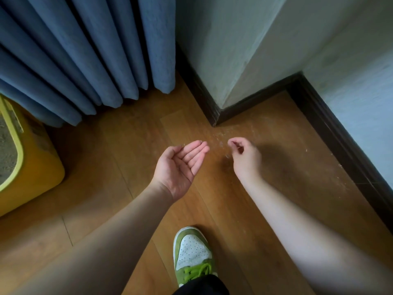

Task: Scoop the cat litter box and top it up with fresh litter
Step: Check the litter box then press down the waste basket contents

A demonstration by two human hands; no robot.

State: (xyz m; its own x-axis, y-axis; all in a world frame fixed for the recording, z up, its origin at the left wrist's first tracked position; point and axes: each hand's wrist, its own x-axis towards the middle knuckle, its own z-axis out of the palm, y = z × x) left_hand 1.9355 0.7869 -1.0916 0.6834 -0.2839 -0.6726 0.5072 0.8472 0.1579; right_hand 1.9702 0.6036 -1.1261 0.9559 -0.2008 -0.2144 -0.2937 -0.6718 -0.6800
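- Litter box — yellow, at the far left by the curtain; likely bulky, best gripped at its rim.
- Left hand — cupped palm-up, holding nothing.
- Right hand — fingertips pinched; any grain between them is too small to see.
- Scattered litter — light, loose, slips away easily.

This is a room in a home, seen in a corner of it. The wood-plank floor runs up to pale painted walls edged with a dark skirting board, which wraps an outward wall corner at about one o'clock. Heavy blue curtains hang to the floor from ten to twelve o'clock. At nine o'clock stands a yellow litter box holding grey litter. Pale specks, probably spilled litter grains, are scattered on the floor near the wall corner.
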